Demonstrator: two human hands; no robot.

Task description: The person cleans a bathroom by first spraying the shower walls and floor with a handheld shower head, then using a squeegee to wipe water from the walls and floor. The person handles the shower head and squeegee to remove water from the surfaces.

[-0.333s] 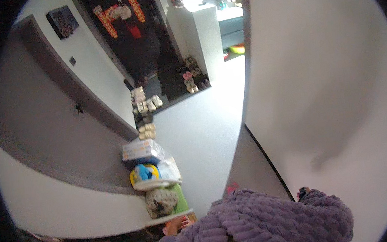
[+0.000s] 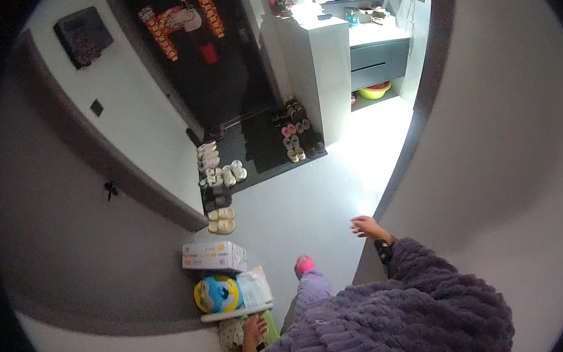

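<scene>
Walking down a grey hallway, arms in fluffy purple sleeves, nothing held.

Big grey floor ahead, white wall close on the right. Dark door mat far up the floor with rows of small shoes on it, plus pale slippers just below the mat's left corner. White box by the left wall, with a round blue and yellow toy just under it. Pink slipper poking out near the purple trouser leg. Right hand up beside the wall corner, fingers spread and holding nothing. Left hand hanging low next to the toy, fingers loose and holding nothing, touching nothing clear to see.
</scene>
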